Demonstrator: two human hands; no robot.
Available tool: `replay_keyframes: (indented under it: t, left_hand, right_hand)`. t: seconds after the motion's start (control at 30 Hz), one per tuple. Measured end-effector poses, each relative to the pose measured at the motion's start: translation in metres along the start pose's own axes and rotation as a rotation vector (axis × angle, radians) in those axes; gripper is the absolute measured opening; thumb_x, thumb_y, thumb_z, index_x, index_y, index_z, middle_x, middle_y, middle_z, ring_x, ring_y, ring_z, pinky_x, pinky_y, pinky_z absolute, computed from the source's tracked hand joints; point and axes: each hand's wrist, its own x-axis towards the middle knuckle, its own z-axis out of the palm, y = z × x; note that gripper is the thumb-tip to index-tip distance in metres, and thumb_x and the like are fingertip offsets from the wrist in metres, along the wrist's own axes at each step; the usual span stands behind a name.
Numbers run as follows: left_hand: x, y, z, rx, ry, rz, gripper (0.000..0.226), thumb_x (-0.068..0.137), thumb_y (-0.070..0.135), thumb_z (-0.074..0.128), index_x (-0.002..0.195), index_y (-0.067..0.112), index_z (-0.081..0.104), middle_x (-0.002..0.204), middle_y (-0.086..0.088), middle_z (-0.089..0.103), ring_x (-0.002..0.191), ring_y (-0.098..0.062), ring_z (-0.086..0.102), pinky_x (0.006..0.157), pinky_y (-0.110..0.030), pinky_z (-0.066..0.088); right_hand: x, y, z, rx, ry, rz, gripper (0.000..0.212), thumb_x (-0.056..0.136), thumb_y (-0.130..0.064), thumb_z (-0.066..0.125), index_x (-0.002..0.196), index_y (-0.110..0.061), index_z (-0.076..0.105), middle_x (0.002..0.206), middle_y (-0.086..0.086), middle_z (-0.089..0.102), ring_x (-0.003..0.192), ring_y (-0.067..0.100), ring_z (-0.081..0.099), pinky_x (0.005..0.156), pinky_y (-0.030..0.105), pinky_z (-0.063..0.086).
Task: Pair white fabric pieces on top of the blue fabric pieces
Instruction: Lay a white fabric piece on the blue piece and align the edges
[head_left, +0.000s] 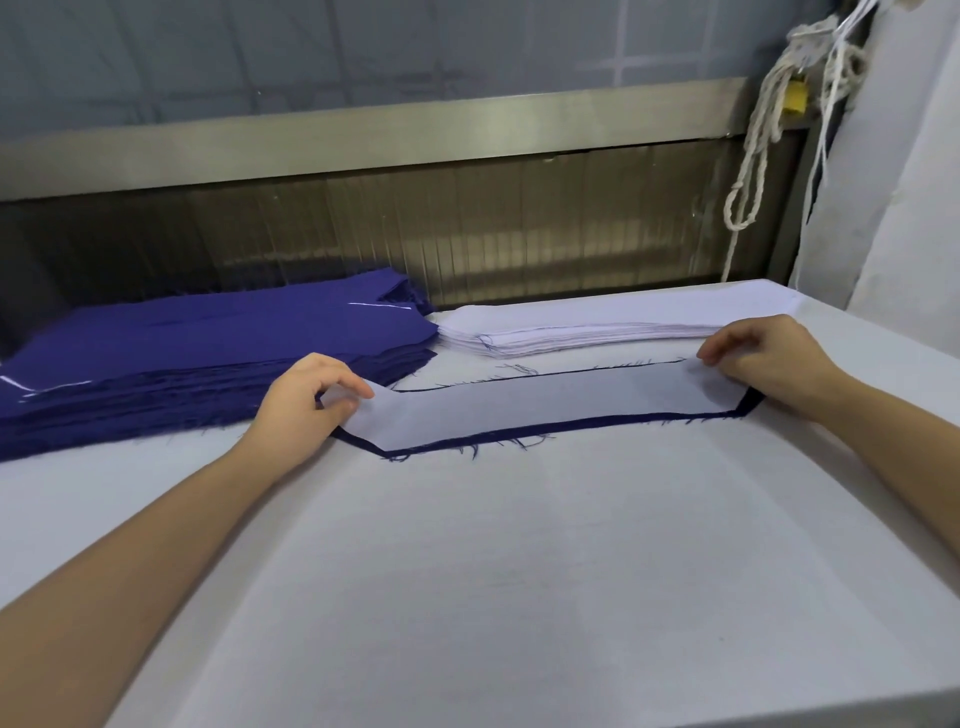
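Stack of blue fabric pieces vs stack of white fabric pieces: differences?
The stack of blue fabric pieces sits left; the stack of white fabric pieces sits right of it. The blue stack looks broader and taller than the white stack. Blue edges fray; white edges look cleaner. Both rest on the white table.

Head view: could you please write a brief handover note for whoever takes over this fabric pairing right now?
Left hand pinches the left end of the white piece; right hand holds its right end.
It lies on a blue piece on the table, blue rim showing.
Blue stack far left, white stack behind.
Done: this pair laid. Left: square it, release, pair the stacks.
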Motion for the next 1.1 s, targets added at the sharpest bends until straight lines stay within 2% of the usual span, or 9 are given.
replay_keyframes:
  t: [0.1,0.17,0.33,0.6,0.73,0.97,1.03,1.1]
  left_hand:
    - [-0.0005,0.0,0.0,0.028,-0.019,-0.01,0.031,0.083,-0.005,0.063,0.086,0.025,0.068,0.102,-0.001,0.058,0.097,-0.013,0.051,0.078,-0.018,0.033]
    - [-0.0009,-0.0001,-0.0004,0.033,-0.016,-0.013,0.031,0.083,-0.006,0.063,0.084,0.025,0.068,0.101,0.0,0.059,0.096,-0.013,0.052,0.08,-0.02,0.034]
    - [-0.0016,-0.0011,-0.0019,0.053,-0.013,0.001,0.034,0.082,-0.008,0.063,0.083,0.027,0.068,0.098,0.003,0.058,0.093,-0.013,0.051,0.068,-0.008,0.035]
    - [-0.0025,-0.0028,-0.0017,0.08,-0.034,0.005,0.034,0.081,-0.009,0.063,0.083,0.025,0.069,0.097,0.001,0.058,0.092,-0.014,0.051,0.069,-0.012,0.034]
    - [-0.0024,-0.0039,-0.0015,0.105,-0.046,0.013,0.035,0.081,-0.011,0.062,0.083,0.024,0.069,0.097,0.002,0.057,0.093,-0.013,0.051,0.07,-0.018,0.033]
    - [-0.0036,-0.0051,-0.0061,0.088,-0.06,-0.021,0.044,0.078,-0.016,0.058,0.08,0.027,0.069,0.096,0.007,0.056,0.083,-0.006,0.052,0.064,-0.005,0.037]
    - [-0.0041,-0.0045,-0.0064,0.094,-0.055,-0.022,0.038,0.079,-0.011,0.061,0.08,0.025,0.07,0.095,0.008,0.056,0.085,-0.002,0.052,0.065,-0.003,0.035]
    - [-0.0048,-0.0037,-0.0058,0.114,-0.053,-0.014,0.029,0.08,-0.005,0.065,0.082,0.023,0.071,0.096,0.007,0.057,0.085,-0.002,0.051,0.068,-0.008,0.034]
  right_hand:
    - [0.0,-0.0005,0.0007,-0.037,-0.016,0.005,0.022,0.081,0.006,0.057,0.081,-0.012,0.069,0.083,0.001,0.065,0.081,0.016,0.055,0.08,0.024,0.037]
    - [-0.0003,-0.0009,0.0009,-0.057,-0.02,0.006,0.023,0.08,0.007,0.056,0.081,-0.011,0.07,0.082,0.0,0.065,0.082,0.015,0.055,0.08,0.023,0.037]
    - [-0.0008,-0.003,0.001,-0.093,-0.03,-0.001,0.025,0.079,0.009,0.056,0.08,-0.012,0.069,0.084,0.0,0.065,0.083,0.015,0.055,0.081,0.023,0.037]
    - [-0.0009,-0.0035,0.0007,-0.135,-0.044,-0.017,0.026,0.079,0.012,0.055,0.084,-0.008,0.071,0.086,0.0,0.064,0.085,0.015,0.053,0.081,0.02,0.036]
    - [0.0006,-0.0019,0.001,-0.152,-0.049,-0.019,0.025,0.08,0.011,0.054,0.084,-0.008,0.07,0.085,0.0,0.064,0.084,0.013,0.052,0.079,0.019,0.035]
    - [0.0029,0.0023,0.0026,-0.192,-0.06,-0.039,0.027,0.079,0.01,0.054,0.078,-0.013,0.069,0.085,0.002,0.065,0.081,0.015,0.053,0.079,0.022,0.036]
    - [0.0031,0.0042,0.0034,-0.204,-0.057,-0.032,0.027,0.08,0.007,0.054,0.075,-0.016,0.068,0.087,0.004,0.066,0.082,0.017,0.053,0.077,0.025,0.037]
    - [0.0041,0.0056,0.0041,-0.229,-0.059,-0.042,0.027,0.081,0.004,0.055,0.074,-0.018,0.068,0.093,0.006,0.068,0.088,0.021,0.053,0.079,0.029,0.04]
